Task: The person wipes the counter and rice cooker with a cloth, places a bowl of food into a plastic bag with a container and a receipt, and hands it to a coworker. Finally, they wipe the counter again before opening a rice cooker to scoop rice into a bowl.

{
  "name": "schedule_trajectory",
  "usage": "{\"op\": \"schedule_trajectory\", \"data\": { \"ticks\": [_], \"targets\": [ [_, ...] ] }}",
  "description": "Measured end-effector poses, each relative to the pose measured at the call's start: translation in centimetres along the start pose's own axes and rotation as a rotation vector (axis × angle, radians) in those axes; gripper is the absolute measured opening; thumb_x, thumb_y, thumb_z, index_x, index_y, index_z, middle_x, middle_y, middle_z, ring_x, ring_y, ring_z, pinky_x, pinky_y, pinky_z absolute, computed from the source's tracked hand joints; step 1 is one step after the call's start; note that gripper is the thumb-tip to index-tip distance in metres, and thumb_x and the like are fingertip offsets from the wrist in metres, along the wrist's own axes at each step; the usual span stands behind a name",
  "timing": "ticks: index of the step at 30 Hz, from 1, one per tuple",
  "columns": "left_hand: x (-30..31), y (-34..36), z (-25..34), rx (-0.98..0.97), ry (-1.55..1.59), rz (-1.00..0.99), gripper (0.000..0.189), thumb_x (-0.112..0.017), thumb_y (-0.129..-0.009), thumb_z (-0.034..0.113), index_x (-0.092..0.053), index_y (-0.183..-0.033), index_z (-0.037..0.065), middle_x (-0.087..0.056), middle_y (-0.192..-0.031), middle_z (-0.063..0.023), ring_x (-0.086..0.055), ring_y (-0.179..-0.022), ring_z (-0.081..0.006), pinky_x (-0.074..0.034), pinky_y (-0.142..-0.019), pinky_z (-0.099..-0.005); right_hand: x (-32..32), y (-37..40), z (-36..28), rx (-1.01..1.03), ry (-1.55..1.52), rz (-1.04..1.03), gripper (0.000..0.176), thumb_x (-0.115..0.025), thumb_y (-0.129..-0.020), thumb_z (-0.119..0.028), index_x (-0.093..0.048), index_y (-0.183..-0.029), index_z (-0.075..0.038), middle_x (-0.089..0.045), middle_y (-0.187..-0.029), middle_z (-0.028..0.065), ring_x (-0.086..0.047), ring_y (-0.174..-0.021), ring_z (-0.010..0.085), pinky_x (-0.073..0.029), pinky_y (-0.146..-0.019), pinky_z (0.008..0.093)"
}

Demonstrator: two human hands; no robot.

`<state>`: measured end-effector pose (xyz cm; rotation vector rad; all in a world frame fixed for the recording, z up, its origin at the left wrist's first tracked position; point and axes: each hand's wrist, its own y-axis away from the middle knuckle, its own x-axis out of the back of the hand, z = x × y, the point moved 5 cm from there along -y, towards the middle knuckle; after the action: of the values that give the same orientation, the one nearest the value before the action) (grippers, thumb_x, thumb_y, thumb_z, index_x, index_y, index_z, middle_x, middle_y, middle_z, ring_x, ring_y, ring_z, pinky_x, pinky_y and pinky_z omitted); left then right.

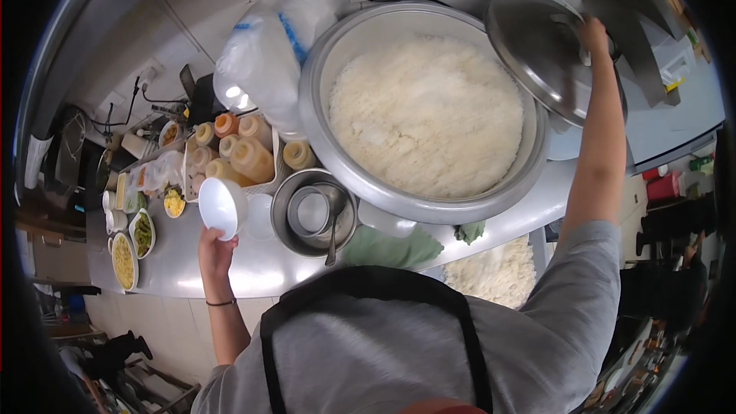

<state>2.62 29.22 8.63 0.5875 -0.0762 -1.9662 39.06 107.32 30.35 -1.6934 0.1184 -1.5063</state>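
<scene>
In my left hand (215,251) is a white bowl (223,205), gripped by its edge and tilted above the steel counter. My right hand (593,37) is closed on the handle of a large metal lid (534,50), which leans over the right rim of a big rice pot. White cooked rice (429,115) fills much of the pot (322,142). Between the bowl and the pot stands a metal basin (280,222) holding a smaller metal container (310,213) and a ladle (333,230).
Squeeze bottles (251,159) stand in a white basket on the left, near dishes of food (123,259). A green cloth (395,247) lies at the counter's front. Below is a tray of rice (494,272). Plastic bags (261,61) lean behind the pot. Other people are at the edges.
</scene>
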Motion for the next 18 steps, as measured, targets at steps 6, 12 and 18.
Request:
{"op": "schedule_trajectory", "data": {
  "ticks": [6,12,18],
  "targets": [
    [-3.3,-1.4,-0.4,0.136,0.280,-0.203,0.045,-0.050,-0.068,0.004,-0.042,-0.112,-0.004,-0.056,-0.094,-0.0174,-0.058,-0.073,-0.0266,-0.052,-0.062,-0.0316,5.9,6.1,-20.8,0.304,-0.355,-0.085,0.034,-0.049,-0.082,-0.040,-0.061,-0.098,-0.013,-0.062,-0.094,0.0107,-0.057,-0.091,0.0301,-0.044,-0.078,0.0394],
    [-10.1,-1.6,1.8,0.112,0.326,-0.273,0.057,-0.048,-0.069,0.005,-0.033,-0.123,-0.006,-0.050,-0.110,-0.0230,-0.056,-0.093,-0.0377,-0.052,-0.078,-0.0412,0.1,15.1,-37.0,0.819,0.079,-0.216,0.022,-0.053,-0.071,-0.008,-0.057,-0.092,-0.013,-0.062,-0.078,0.0050,-0.057,-0.083,0.0207,-0.031,-0.081,0.0376],
    [-10.6,-2.0,1.4,0.107,0.308,-0.421,0.059,-0.047,-0.070,0.004,-0.029,-0.125,-0.006,-0.047,-0.115,-0.0236,-0.053,-0.097,-0.0411,-0.053,-0.078,-0.0421,1.5,18.9,-40.6,1.017,-0.045,-0.199,0.013,-0.055,-0.067,-0.005,-0.059,-0.078,-0.011,-0.060,-0.068,0.0033,-0.054,-0.085,0.0173,-0.030,-0.081,0.0340]
  ]
}}
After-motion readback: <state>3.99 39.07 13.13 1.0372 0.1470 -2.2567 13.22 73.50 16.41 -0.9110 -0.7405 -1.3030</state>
